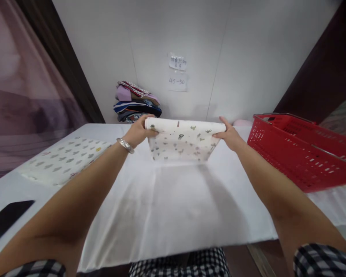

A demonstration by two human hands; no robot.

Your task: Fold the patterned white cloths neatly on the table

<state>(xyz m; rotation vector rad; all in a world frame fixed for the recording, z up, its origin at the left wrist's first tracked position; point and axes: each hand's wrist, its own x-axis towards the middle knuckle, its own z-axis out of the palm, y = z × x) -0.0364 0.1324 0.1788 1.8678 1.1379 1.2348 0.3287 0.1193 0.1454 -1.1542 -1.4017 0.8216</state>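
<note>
A white cloth [180,134] printed with small green plants and other little figures is stretched between my hands above the far middle of the table. Its upper edge looks folded over, and the lower part hangs down toward the tabletop. At the left end, my left hand [141,130] pinches the cloth's corner, thumb in front; a silver bracelet [125,146] circles that wrist. My right hand [229,133] grips the opposite corner between thumb and fingers, its index finger raised along the edge. The fingers behind the cloth are partly hidden.
A folded white cloth with grey cloud shapes [66,157] lies at left, near a black phone-like object [8,219]. Folded garments [137,102] are stacked against the wall. A red basket [300,154] stands at right. The white table [173,215] ends close to my body.
</note>
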